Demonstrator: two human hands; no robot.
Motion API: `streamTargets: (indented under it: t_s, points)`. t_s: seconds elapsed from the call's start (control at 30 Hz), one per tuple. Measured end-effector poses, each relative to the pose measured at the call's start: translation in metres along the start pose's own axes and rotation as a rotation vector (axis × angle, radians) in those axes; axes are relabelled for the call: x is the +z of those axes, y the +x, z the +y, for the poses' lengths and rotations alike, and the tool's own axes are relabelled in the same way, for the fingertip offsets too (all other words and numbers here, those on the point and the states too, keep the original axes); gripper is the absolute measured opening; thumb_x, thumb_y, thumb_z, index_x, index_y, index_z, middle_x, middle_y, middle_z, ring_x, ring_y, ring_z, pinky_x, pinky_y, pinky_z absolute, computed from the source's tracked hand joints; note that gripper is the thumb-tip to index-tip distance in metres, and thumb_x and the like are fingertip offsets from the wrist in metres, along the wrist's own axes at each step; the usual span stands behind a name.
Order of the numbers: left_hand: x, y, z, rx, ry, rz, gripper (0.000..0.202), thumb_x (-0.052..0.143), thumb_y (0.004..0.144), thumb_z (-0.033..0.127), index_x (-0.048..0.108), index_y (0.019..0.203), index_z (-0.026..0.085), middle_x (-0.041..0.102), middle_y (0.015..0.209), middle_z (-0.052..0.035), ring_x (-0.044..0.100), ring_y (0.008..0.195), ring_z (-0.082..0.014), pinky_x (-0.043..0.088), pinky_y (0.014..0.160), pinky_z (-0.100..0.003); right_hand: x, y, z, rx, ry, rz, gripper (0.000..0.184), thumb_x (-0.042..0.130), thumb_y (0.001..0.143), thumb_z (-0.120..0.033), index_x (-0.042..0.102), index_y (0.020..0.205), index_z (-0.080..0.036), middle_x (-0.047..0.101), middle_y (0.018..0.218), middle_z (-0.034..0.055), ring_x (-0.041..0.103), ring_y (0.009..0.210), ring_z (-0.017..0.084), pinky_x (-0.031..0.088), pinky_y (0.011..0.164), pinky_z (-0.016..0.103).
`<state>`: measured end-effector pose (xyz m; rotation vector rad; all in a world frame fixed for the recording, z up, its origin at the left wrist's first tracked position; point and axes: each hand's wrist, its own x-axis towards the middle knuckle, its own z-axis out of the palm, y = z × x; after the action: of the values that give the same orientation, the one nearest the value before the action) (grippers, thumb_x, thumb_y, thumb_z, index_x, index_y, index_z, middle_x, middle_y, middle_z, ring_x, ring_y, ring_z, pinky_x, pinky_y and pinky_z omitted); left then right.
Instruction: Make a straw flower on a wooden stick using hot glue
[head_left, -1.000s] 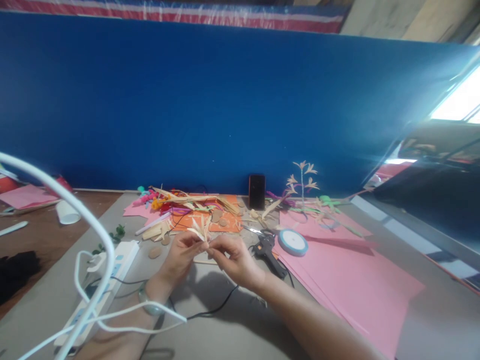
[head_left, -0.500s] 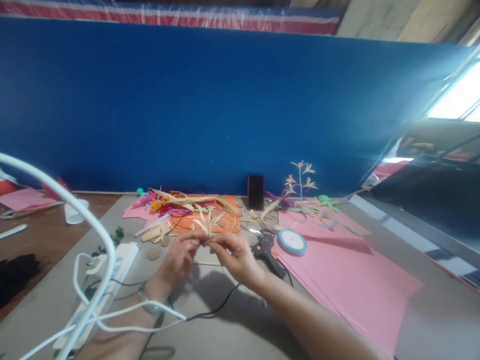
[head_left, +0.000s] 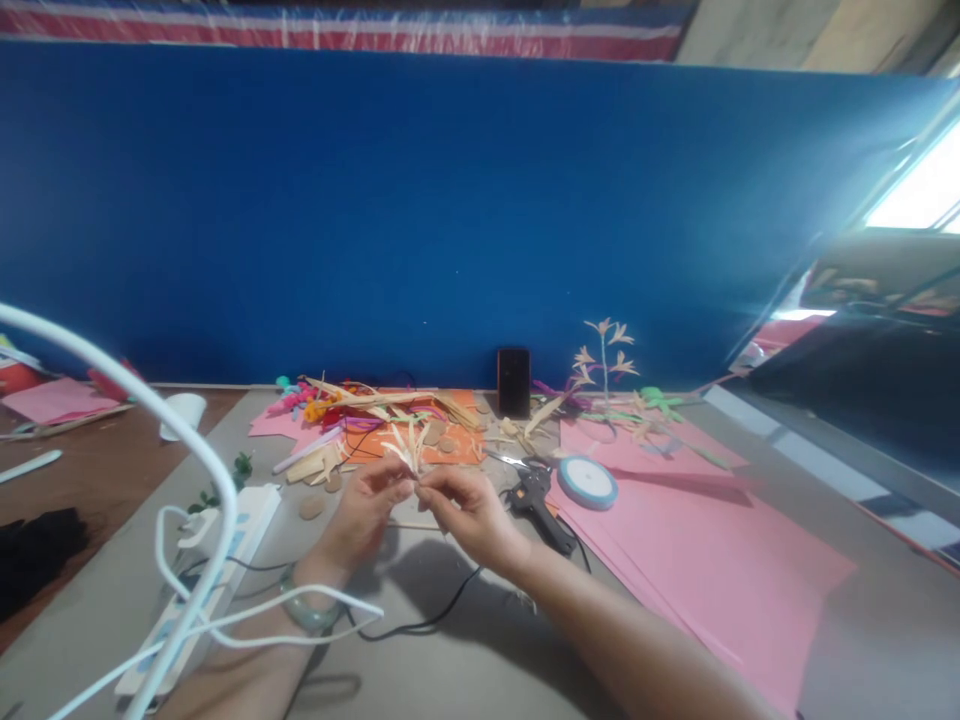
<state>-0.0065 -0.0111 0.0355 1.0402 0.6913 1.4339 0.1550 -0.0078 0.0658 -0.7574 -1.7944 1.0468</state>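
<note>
Both hands meet in the middle over the grey table, pinching the base of a small flower of pale dried-husk strips (head_left: pixel 409 442). Its narrow petals fan upward above the fingertips. My left hand (head_left: pixel 373 505), with a bangle on the wrist, is closed on the flower's base. My right hand (head_left: pixel 466 508) pinches the same spot from the other side, thumb and index finger together. Just right of my right hand lies a black glue gun (head_left: pixel 541 508). Behind the flower is an orange sheet (head_left: pixel 461 445) with husk scraps and round discs.
A white power strip (head_left: pixel 214 590) and a looping white cable (head_left: pixel 214 470) occupy the left. On the right are a ribbon roll (head_left: pixel 587 482) and pink sheets (head_left: pixel 720 560). A phone (head_left: pixel 514 382) and a branch of finished husk flowers (head_left: pixel 604 360) stand near the blue panel (head_left: pixel 450 200).
My left fingers have shifted slightly, the thumb now lying along the flower's base. The flower leans a little further left. The whole view has moved slightly.
</note>
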Motion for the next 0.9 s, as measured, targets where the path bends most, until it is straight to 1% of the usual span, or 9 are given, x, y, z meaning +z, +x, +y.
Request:
streamTargets:
  t_s: [0.07,0.17,0.33,0.47,0.6,0.73,0.9]
  points:
    - [0.002,-0.0012,0.0005,0.01,0.0,-0.002,0.02,0.082,0.062,0.032,0.071,0.067,0.016,0.064,0.07,-0.0019,0.057,0.071,-0.0152,0.044,0.075,-0.029,0.0013,-0.0008,0.0019,-0.007,0.008,-0.013,0.028,0.059,0.086,-0.038,0.063,0.069,-0.016,0.054,0.055,-0.0017,0.046,0.047,0.008,0.038,0.047,0.02]
    - [0.0043,-0.0018,0.0008,0.031,-0.018,0.003,0.02,0.082,0.063,0.031,0.069,0.064,0.016,0.061,0.063,-0.0005,0.055,0.066,-0.0138,0.043,0.07,-0.028,0.0031,-0.002,0.0044,-0.015,0.004,-0.01,0.027,0.06,0.086,-0.036,0.063,0.069,-0.016,0.056,0.058,-0.001,0.046,0.048,0.008,0.038,0.047,0.02]
    - [0.0057,-0.0018,0.0004,0.032,-0.028,0.058,0.022,0.084,0.059,0.03,0.067,0.062,0.016,0.057,0.059,0.0019,0.05,0.059,-0.0108,0.042,0.065,-0.026,0.0046,-0.0032,0.0056,-0.028,-0.021,-0.007,0.023,0.059,0.086,-0.031,0.064,0.07,-0.015,0.059,0.059,-0.0001,0.047,0.049,0.008,0.039,0.049,0.02]
    - [0.005,-0.002,0.0011,0.028,-0.009,0.043,0.026,0.083,0.06,0.034,0.064,0.06,0.016,0.058,0.059,0.001,0.051,0.059,-0.0114,0.043,0.065,-0.026,0.0052,-0.0044,0.0055,-0.045,-0.054,0.011,0.02,0.059,0.085,-0.03,0.065,0.072,-0.015,0.06,0.06,0.0,0.046,0.048,0.007,0.038,0.048,0.02]
    - [0.0028,-0.0025,0.0016,0.017,0.026,0.026,0.024,0.082,0.063,0.033,0.065,0.06,0.016,0.06,0.059,0.0008,0.052,0.06,-0.0113,0.043,0.066,-0.026,0.0056,-0.0062,0.0055,-0.057,-0.093,0.018,0.02,0.059,0.085,-0.028,0.065,0.071,-0.015,0.059,0.058,-0.0005,0.046,0.048,0.007,0.038,0.048,0.019]
    - [0.002,-0.0036,0.003,0.004,0.061,0.053,0.024,0.082,0.061,0.034,0.067,0.06,0.016,0.061,0.059,0.0003,0.052,0.059,-0.0114,0.042,0.063,-0.025,0.0062,-0.0078,0.0043,-0.072,-0.115,0.033,0.018,0.06,0.084,-0.026,0.066,0.072,-0.015,0.058,0.056,-0.001,0.046,0.047,0.008,0.038,0.048,0.019]
    - [0.0008,-0.0057,0.0035,0.009,0.077,-0.017,0.023,0.079,0.067,0.035,0.068,0.06,0.016,0.059,0.059,0.0004,0.049,0.056,-0.0103,0.042,0.065,-0.026,0.0067,-0.0102,0.0,-0.073,-0.131,0.039,0.021,0.058,0.086,-0.029,0.067,0.072,-0.016,0.056,0.052,-0.0016,0.046,0.046,0.008,0.039,0.047,0.019]
